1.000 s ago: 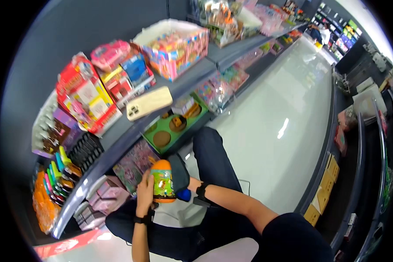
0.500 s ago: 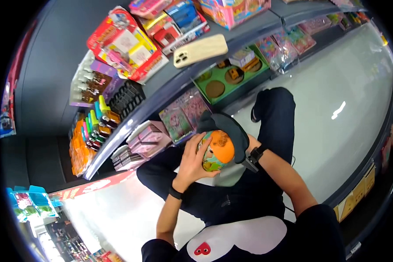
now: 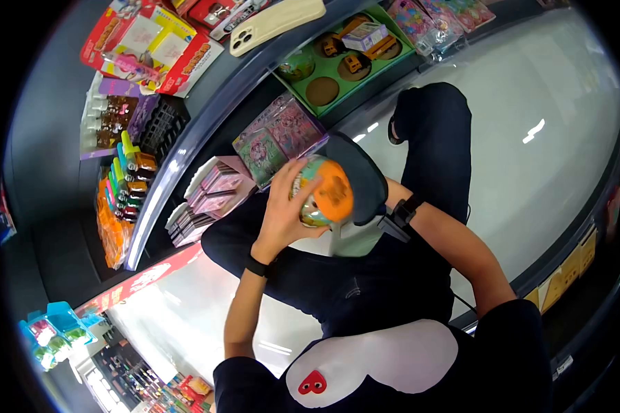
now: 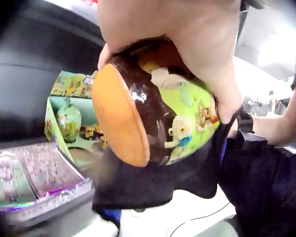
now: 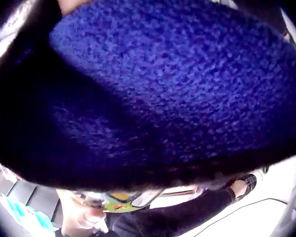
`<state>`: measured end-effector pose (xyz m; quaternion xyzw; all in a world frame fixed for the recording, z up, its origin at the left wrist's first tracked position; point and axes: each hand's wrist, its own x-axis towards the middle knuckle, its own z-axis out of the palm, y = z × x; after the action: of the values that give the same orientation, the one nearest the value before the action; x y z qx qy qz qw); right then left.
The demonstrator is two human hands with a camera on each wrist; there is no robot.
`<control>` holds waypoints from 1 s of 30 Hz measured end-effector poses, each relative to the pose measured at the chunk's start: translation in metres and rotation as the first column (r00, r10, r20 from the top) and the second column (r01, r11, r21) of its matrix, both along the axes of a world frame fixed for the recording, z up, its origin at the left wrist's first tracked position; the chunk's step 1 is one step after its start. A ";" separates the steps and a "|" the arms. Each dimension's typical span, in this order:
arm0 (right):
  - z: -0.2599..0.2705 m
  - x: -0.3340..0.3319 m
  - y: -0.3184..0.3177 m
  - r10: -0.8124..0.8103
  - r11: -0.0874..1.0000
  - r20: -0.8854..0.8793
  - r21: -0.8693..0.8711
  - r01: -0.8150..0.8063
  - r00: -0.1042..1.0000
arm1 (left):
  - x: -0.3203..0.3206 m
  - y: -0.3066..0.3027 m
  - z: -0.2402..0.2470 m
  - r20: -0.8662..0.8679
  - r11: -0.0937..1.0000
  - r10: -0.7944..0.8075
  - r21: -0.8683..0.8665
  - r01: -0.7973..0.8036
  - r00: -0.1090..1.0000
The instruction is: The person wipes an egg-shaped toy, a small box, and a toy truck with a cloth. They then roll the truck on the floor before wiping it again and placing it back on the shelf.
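Holding egg (image 3: 322, 201): L hand (image 3: 282, 217) fingers curled round it; R hand under cloth (image 3: 365, 182), fingers hidden, can't tell. Prob. light, glossy, slippery; grip midsection.

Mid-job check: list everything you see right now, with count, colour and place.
egg toy: one, orange and green, in the left hand
cloth: one, dark blue, draped against the egg toy
phone: one, cream, upper shelf edge
tray: one, green, lower shelf
pink boxes: several, stacked on the lower shelf
blister packs: a few, red and yellow, upper shelf
left hand: one, grips the egg toy
right hand: one, hidden under the cloth
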<state>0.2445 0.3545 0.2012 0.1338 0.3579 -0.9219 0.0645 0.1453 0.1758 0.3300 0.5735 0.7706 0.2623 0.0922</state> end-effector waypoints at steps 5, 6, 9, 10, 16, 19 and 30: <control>-0.012 -0.017 -0.011 -0.102 0.992 0.011 0.076 0.101 0.995 | 0.003 -0.004 -0.051 0.598 0.903 0.292 0.086 -0.422 0.746; -0.009 -0.019 -0.015 -0.153 0.965 -0.026 0.213 0.155 0.988 | 0.010 0.001 -0.051 0.787 0.849 0.251 0.100 -0.519 0.563; 0.027 -0.018 -0.014 -0.135 0.547 -0.235 0.792 0.270 0.963 | 0.013 0.002 -0.065 0.965 0.700 0.238 -0.091 -0.708 0.111; 0.030 -0.019 -0.014 -0.148 0.555 -0.220 0.789 0.265 0.964 | 0.014 0.000 -0.067 0.971 0.698 0.224 -0.100 -0.709 0.083; -0.024 -0.017 -0.008 -0.121 0.986 0.027 0.116 0.117 0.992 | 0.030 0.009 -0.038 0.805 0.774 0.265 0.150 -0.615 0.530; -0.021 -0.003 0.005 -0.047 0.997 0.050 -0.052 0.050 0.998 | 0.032 0.015 -0.017 0.168 0.915 0.267 0.266 -0.304 0.949; 0.012 -0.013 0.038 -0.073 0.786 -0.332 0.562 0.259 0.940 | 0.042 -0.010 -0.069 0.341 0.785 0.423 0.325 -0.528 0.839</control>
<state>0.2318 0.3927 0.2134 0.0406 0.6221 -0.7731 -0.1170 0.1875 0.1661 0.2608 0.3275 0.8009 0.5013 -0.0023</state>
